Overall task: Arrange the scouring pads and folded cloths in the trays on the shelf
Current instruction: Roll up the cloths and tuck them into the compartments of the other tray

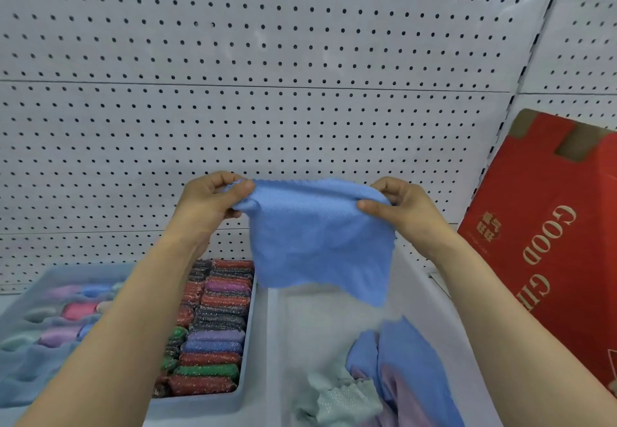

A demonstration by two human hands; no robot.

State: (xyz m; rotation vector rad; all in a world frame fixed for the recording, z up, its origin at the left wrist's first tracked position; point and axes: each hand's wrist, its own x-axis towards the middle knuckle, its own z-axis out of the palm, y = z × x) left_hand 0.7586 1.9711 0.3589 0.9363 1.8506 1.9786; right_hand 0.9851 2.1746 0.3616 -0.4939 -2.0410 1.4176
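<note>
Hanging from clamped fingers (243, 188) of left hand (207, 204) and right hand (405, 211), a blue textured cloth (320, 243) screens the white pegboard (300, 109), red cardboard box (551, 243) at three o'clock, glittery scouring pads (217, 326) at seven.

The spread cloth (320, 243) is sky blue with a dimpled weave. The scouring pads (213, 326) glitter red, green, purple, blue and charcoal. The folded cloths (75, 310) are pastel pink, lilac and blue. The pegboard (267, 59) is white with dark holes. The box (547, 243) is red, lettered gold.
</note>
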